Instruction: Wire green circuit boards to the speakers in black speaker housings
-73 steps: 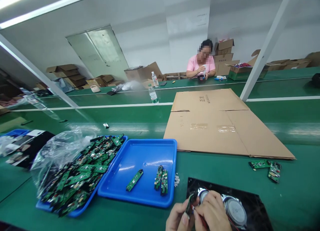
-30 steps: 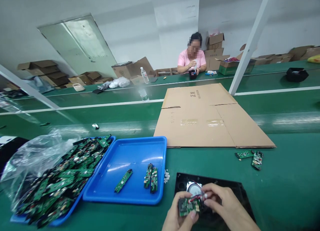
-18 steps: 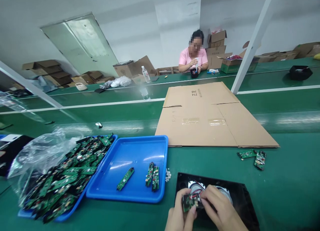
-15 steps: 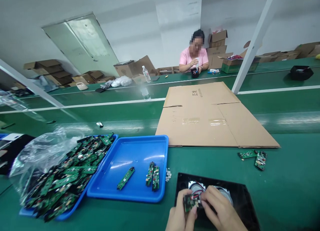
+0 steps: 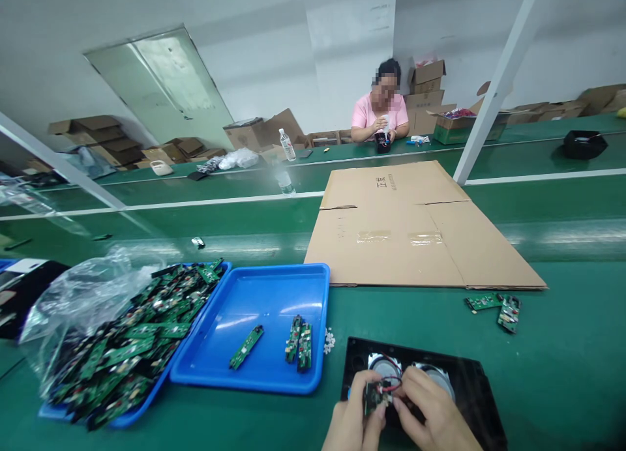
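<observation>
At the bottom edge of the view, my left hand pinches a small green circuit board with red wires. My right hand grips the board's right side, fingers on the wires. Both hands are over a black panel that carries two round silver speakers and lies on the green belt. The right speaker is partly hidden by my right hand.
A blue tray with three narrow boards sits left of the panel. Further left, a tray heaped with boards under a plastic bag. Flat cardboard lies behind; two loose boards at right. A person in pink works at the far bench.
The small board has turned and sunk lower toward the speakers between my hands. The view has shifted slightly. The trays and cardboard have not moved.
</observation>
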`<action>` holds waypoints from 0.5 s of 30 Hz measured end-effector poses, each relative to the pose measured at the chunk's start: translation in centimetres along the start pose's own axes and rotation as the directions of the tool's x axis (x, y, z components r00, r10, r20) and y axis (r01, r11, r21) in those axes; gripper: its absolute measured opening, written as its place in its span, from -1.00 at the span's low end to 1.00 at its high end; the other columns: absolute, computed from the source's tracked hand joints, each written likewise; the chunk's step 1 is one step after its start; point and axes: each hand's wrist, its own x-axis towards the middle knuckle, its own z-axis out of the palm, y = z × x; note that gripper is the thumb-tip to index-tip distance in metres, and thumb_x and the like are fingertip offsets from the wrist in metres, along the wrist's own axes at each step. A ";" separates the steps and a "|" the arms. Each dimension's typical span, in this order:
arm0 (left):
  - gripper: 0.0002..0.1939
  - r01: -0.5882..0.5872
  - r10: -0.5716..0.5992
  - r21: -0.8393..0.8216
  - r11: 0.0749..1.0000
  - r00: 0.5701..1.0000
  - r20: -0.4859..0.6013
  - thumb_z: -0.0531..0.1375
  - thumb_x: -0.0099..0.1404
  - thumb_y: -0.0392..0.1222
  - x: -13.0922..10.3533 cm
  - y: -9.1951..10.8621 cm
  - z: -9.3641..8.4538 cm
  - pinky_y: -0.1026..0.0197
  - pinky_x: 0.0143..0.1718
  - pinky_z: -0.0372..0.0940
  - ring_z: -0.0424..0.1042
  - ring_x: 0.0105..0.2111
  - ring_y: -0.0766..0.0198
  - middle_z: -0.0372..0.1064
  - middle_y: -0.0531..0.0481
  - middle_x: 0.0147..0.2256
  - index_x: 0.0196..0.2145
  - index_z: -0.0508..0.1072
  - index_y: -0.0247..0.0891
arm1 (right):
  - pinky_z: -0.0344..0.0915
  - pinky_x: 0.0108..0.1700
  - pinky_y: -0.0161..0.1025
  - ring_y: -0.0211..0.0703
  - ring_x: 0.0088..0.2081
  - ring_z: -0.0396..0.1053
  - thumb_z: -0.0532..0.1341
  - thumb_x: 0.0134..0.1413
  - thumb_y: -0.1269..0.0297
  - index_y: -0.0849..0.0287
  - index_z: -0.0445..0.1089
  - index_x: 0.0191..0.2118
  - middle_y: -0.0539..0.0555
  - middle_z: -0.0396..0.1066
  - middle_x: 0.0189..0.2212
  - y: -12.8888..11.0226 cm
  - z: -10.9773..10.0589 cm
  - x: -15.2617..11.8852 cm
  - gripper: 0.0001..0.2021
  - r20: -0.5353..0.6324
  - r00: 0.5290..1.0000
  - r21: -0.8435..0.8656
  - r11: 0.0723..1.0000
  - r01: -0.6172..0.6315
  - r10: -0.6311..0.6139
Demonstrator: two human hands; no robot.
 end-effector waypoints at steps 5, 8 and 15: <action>-0.58 0.003 -0.005 -0.051 0.999 0.999 -0.054 0.11 0.16 0.10 0.3 -0.6 1.1 0.23 -0.34 0.39 0.56 -0.44 0.14 0.57 0.00 -0.44 -0.09 0.36 -0.16 | 0.29 -0.54 -0.44 -0.32 -0.56 0.34 0.02 0.07 0.42 0.12 0.19 -0.51 -0.07 0.31 -0.57 -0.2 0.1 0.3 -0.83 -0.046 0.999 -0.027 0.999 -0.022 0.021; -0.55 -0.003 -0.012 -0.158 0.987 0.996 -0.094 0.10 0.14 0.20 0.5 -1.1 2.0 0.21 -0.30 0.42 0.56 -0.40 0.11 0.57 -0.04 -0.40 -0.13 0.39 -0.14 | 0.30 -0.53 -0.43 -0.30 -0.55 0.35 0.01 0.10 0.41 0.11 0.20 -0.50 -0.06 0.32 -0.56 -0.2 0.0 0.4 -0.82 -0.044 0.998 -0.019 0.999 -0.043 0.042; -0.31 0.004 -0.041 -0.233 0.972 0.987 -0.156 0.05 0.05 0.44 1.0 -2.3 3.1 0.11 -0.24 0.44 0.55 -0.33 -0.01 0.53 -0.21 -0.34 -0.16 0.43 -0.20 | 0.36 -0.37 -0.30 -0.17 -0.40 0.40 -0.03 0.18 0.39 0.08 0.28 -0.37 0.04 0.36 -0.44 1.0 1.0 -1.0 -0.81 0.099 0.986 -0.068 0.989 -0.129 0.136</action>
